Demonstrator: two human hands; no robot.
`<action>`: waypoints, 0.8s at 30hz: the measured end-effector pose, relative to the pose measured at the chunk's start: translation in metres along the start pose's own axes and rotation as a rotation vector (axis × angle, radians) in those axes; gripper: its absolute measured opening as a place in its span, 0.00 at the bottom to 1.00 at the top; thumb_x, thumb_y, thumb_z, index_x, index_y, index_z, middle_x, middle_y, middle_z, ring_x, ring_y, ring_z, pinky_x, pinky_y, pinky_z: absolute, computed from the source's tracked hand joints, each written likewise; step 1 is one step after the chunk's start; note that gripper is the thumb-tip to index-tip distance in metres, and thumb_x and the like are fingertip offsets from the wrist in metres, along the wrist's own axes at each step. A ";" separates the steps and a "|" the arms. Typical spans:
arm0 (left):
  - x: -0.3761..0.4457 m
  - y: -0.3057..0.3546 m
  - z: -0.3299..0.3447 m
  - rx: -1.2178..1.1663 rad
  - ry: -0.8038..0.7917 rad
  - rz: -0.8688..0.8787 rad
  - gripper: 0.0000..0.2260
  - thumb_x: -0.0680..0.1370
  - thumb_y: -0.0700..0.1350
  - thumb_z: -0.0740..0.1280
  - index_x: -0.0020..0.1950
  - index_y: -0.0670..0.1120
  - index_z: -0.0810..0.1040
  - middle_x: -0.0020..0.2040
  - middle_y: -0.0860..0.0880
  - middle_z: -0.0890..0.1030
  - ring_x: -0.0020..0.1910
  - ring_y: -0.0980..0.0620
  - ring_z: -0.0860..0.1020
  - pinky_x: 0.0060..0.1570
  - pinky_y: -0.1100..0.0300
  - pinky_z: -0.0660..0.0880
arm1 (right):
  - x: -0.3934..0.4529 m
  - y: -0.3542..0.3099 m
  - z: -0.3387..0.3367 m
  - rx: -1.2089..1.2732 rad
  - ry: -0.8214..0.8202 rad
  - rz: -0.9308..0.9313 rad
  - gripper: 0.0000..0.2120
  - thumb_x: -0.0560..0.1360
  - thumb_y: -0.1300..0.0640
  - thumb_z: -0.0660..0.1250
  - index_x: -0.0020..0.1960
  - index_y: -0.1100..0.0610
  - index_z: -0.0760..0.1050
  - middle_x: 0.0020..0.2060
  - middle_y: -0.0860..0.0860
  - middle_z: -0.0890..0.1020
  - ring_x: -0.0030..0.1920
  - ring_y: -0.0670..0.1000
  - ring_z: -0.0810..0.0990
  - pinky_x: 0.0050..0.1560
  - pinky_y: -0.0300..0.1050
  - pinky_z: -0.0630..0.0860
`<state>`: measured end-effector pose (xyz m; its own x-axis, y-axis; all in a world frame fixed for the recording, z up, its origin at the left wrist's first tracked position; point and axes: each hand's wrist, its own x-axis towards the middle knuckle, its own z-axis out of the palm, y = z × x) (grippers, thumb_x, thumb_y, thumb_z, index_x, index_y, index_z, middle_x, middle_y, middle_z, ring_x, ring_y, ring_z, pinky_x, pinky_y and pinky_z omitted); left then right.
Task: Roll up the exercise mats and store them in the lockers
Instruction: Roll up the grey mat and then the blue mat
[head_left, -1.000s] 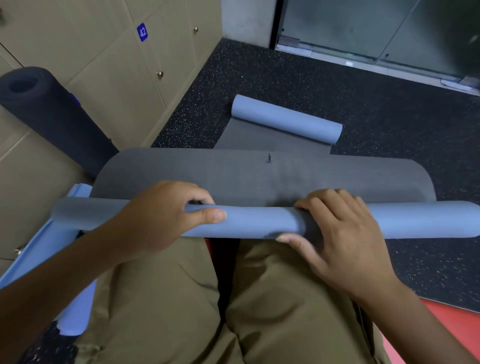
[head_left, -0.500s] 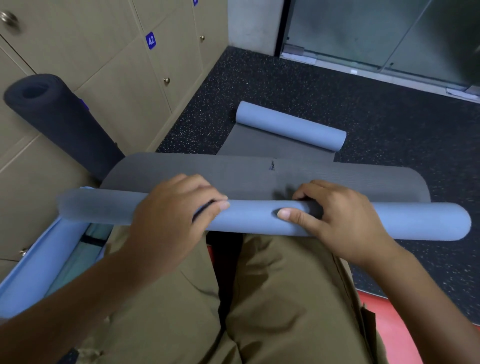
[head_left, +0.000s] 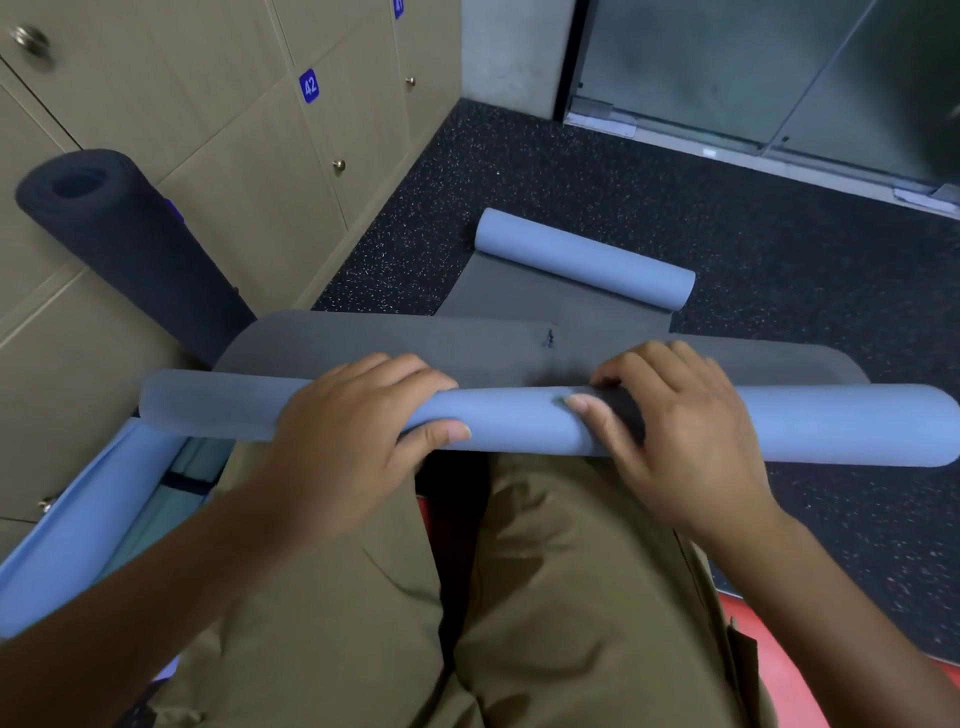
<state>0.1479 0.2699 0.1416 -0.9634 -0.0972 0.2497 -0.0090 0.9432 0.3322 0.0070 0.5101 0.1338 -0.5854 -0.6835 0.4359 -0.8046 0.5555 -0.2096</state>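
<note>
A blue-grey exercise mat (head_left: 519, 421) lies partly rolled across my knees, its grey flat part (head_left: 467, 348) stretching away on the floor. My left hand (head_left: 358, 431) grips the roll left of centre, fingers over the top and thumb underneath. My right hand (head_left: 680, 431) grips it right of centre, thumb on the near side. A second blue roll (head_left: 582, 257) sits at the mat's far end. Beige lockers (head_left: 234, 171) line the left wall, doors closed.
A dark rolled mat (head_left: 124, 239) leans against the lockers on the left. Another light blue mat (head_left: 88, 509) lies by my left leg. A red surface (head_left: 810, 691) shows under my right leg. Black speckled floor (head_left: 779, 249) runs to glass doors at the back.
Both hands have rolled the mat forward a little, taking up more of the grey flat part. My right thumb has shifted onto the near side of the roll.
</note>
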 end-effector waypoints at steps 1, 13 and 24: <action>0.003 -0.001 -0.002 -0.033 -0.030 -0.032 0.20 0.79 0.63 0.57 0.54 0.52 0.82 0.47 0.56 0.81 0.46 0.51 0.78 0.42 0.50 0.75 | -0.003 -0.001 0.002 -0.063 0.032 -0.006 0.21 0.83 0.41 0.60 0.49 0.58 0.78 0.43 0.53 0.79 0.44 0.59 0.75 0.45 0.55 0.70; 0.046 -0.027 -0.010 -0.294 -0.352 -0.208 0.23 0.71 0.73 0.58 0.49 0.58 0.80 0.45 0.58 0.83 0.47 0.58 0.80 0.53 0.50 0.75 | 0.011 0.009 0.031 -0.176 0.147 0.047 0.24 0.85 0.44 0.51 0.44 0.57 0.77 0.35 0.53 0.76 0.37 0.59 0.75 0.40 0.53 0.68; 0.028 -0.015 0.016 0.061 0.204 0.075 0.20 0.78 0.61 0.66 0.58 0.46 0.84 0.53 0.52 0.84 0.51 0.48 0.80 0.51 0.51 0.77 | 0.044 0.020 0.023 -0.073 -0.185 0.195 0.27 0.80 0.36 0.46 0.35 0.53 0.69 0.29 0.49 0.73 0.33 0.58 0.72 0.31 0.47 0.59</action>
<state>0.1166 0.2575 0.1294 -0.8878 -0.0822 0.4529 0.0388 0.9671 0.2516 -0.0370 0.4803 0.1285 -0.7422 -0.6312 0.2252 -0.6695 0.7133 -0.2074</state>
